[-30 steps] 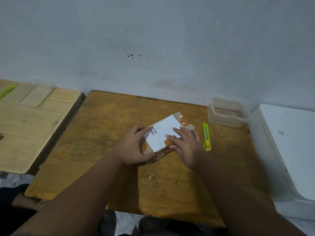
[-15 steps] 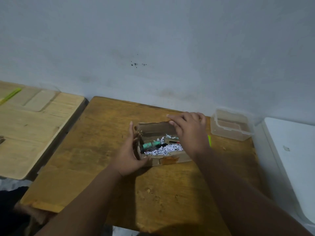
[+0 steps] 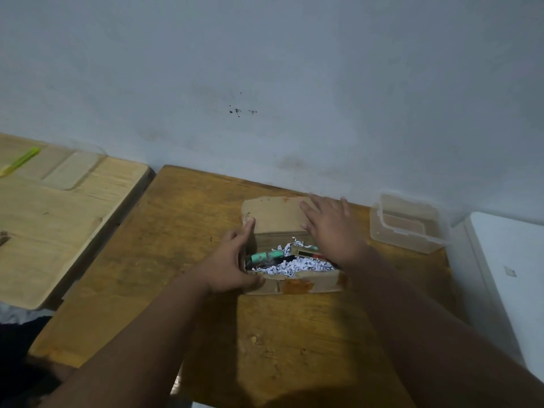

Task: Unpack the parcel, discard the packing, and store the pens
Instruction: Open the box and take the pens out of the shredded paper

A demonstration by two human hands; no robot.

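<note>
A small brown cardboard parcel point(image 3: 309, 285) lies open in the middle of the wooden table point(image 3: 294, 334). Its lid flap point(image 3: 273, 214) is folded back towards the wall. Inside are white shredded paper point(image 3: 294, 265), a green pen point(image 3: 266, 256) and dark and red pens point(image 3: 309, 254). My left hand point(image 3: 232, 266) grips the parcel's left end, thumb on the front wall. My right hand point(image 3: 331, 228) lies flat with fingers spread on the folded-back flap and covers the box's right part.
A clear plastic container point(image 3: 409, 223) without lid stands at the back right of the table. A white appliance point(image 3: 512, 278) adjoins on the right. A lighter wooden board point(image 3: 59, 225) with a green object point(image 3: 20, 161) lies left. The wall runs close behind.
The lid with the white label has been swung open and pressed back flat towards the wall by my right hand, exposing pens and shredded paper. My left hand stays on the left end.
</note>
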